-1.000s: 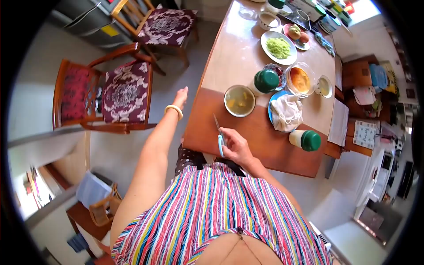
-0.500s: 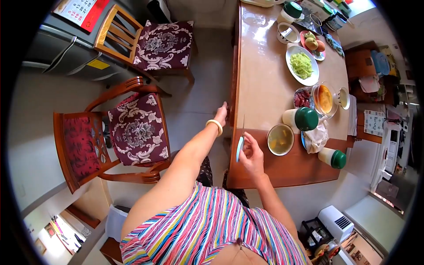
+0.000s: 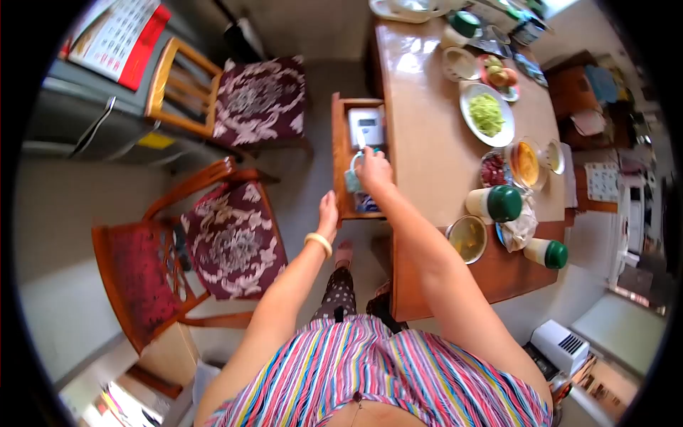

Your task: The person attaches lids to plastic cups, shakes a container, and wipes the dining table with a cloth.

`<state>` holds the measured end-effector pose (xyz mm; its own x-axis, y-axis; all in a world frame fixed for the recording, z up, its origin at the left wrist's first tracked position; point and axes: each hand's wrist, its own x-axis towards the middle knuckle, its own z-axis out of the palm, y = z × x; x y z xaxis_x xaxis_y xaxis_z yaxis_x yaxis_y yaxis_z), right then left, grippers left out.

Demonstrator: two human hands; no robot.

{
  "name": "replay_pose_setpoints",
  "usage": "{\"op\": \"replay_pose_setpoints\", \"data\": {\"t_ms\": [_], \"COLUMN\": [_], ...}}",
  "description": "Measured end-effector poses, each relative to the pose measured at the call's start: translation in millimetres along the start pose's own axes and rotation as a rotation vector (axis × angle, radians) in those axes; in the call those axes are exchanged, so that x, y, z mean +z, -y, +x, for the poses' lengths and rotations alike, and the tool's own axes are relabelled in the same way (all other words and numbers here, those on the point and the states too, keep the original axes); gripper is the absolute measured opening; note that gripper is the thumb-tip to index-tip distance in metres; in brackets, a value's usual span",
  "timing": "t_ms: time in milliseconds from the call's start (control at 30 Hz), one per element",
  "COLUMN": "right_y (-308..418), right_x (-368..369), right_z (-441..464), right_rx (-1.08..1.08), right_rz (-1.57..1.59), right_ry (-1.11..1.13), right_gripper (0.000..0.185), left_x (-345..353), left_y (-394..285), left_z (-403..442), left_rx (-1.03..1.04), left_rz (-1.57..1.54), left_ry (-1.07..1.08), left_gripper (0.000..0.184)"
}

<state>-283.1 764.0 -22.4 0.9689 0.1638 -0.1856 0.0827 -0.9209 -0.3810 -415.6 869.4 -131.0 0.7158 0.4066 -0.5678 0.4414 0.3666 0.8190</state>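
A wooden drawer (image 3: 341, 153) stands pulled out from the left side of the table. My left hand (image 3: 328, 213), with a pale bangle on its wrist, is at the near end of the drawer's front edge, its fingers against the wood. Over the drawer, my right hand (image 3: 375, 171) holds light-blue-handled scissors (image 3: 356, 162), blades pointing away from me and blurred. Inside the drawer lie a white device with a small display (image 3: 366, 127) and, nearer me, a blue and white packet (image 3: 366, 203), partly hidden by my right hand.
On the table (image 3: 427, 142) are a plate of shredded green food (image 3: 486, 115), a bowl of liquid (image 3: 467, 239), green-lidded jars (image 3: 504, 203) and a white cloth (image 3: 521, 226). Two patterned chairs (image 3: 260, 99) (image 3: 235, 242) stand to the left, near a hanging calendar (image 3: 117, 39).
The drawer is now in view, pulled out. My left hand has come to its front edge. My right hand has moved the scissors from the near table edge to over the drawer. The view has shifted.
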Motion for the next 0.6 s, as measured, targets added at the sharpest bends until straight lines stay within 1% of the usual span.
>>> {"op": "replay_pose_setpoints", "data": {"t_ms": [33, 67, 100, 133, 167, 200, 233, 267, 300, 333, 367, 400, 433, 467, 500, 533, 567, 600], "right_y": [-0.6, -9.9, -12.3, -13.4, -9.3, 1.3, 6.2, 12.5, 17.9, 20.0, 22.1, 20.9, 13.9, 2.9, -10.2, -25.5, -43.2, -60.3], "right_x": [7.3, 24.8, 27.7, 30.2, 28.2, 10.3, -3.8, -25.2, -41.7, -52.8, -70.5, -91.5, -103.8, -109.2, -116.8, -129.7, -139.5, -148.2], "right_z": [19.8, 35.7, 42.4, 45.6, 42.8, 30.0, 15.7, -2.1, -24.9, -47.4, -75.3, -105.8, -135.1, -160.6, -185.9, -211.4, -231.5, -251.5], "right_rx": [0.07, 0.066, 0.088, 0.091, 0.08, 0.054, -0.04, -0.086, -0.201, -0.305, -0.334, -0.352, -0.381, -0.441, -0.456, -0.362, -0.337, -0.316], "right_rz": [-0.055, -0.131, -0.139, -0.139, -0.086, 0.008, 0.115, 0.295, 0.402, 0.481, 0.538, 0.659, 0.709, 0.712, 0.731, 0.718, 0.726, 0.735], "right_ry": [0.027, -0.029, -0.025, -0.037, -0.106, -0.122, -0.157, -0.121, -0.208, -0.257, -0.234, -0.172, -0.153, -0.192, -0.154, -0.002, 0.054, 0.114], "right_gripper": [0.039, 0.036, 0.039, 0.043, 0.049, 0.049, 0.05, 0.049, 0.045, 0.044, 0.042, 0.039, 0.038, 0.035, 0.033, 0.03, 0.029, 0.028], "left_x": [7.4, 6.3, 10.2, 12.1, 11.4, 16.1, 24.4, 20.5, 16.7, 41.3, 50.2, 51.5, 48.8, 52.2, 57.9, 69.7, 81.2, 95.5], "left_y": [-27.0, -24.8, -18.7, -19.7, -17.0, -26.8, -33.6, -31.4, -28.2, -62.8, -57.6, -37.3, -12.5, 9.6, 17.9, 4.6, -3.9, -13.2], "left_z": [-25.7, -23.9, -27.2, -32.9, -33.2, -41.9, -47.9, -39.1, -29.9, -60.1, -59.7, -48.8, -31.8, -15.7, -8.6, -14.3, -20.3, -32.4], "left_rx": [0.092, 0.152, 0.206, 0.231, 0.191, 0.145, 0.159, 0.154, 0.143, 0.129, 0.093, 0.05, 0.002, -0.031, -0.056, -0.021, 0.015, -0.02], "left_rz": [0.003, 0.117, 0.2, 0.247, 0.232, 0.241, 0.298, 0.244, 0.191, 0.049, 0.047, 0.054, 0.093, 0.12, 0.146, 0.198, 0.245, 0.242], "left_ry": [-0.019, 0.022, -0.055, -0.069, -0.078, -0.102, -0.157, 0.006, 0.167, 0.142, 0.15, 0.153, 0.15, 0.149, 0.154, 0.259, 0.362, 0.343], "left_gripper": [0.049, 0.049, 0.049, 0.051, 0.054, 0.056, 0.056, 0.055, 0.055, 0.048, 0.052, 0.056, 0.06, 0.065, 0.07, 0.073, 0.077, 0.078]}}
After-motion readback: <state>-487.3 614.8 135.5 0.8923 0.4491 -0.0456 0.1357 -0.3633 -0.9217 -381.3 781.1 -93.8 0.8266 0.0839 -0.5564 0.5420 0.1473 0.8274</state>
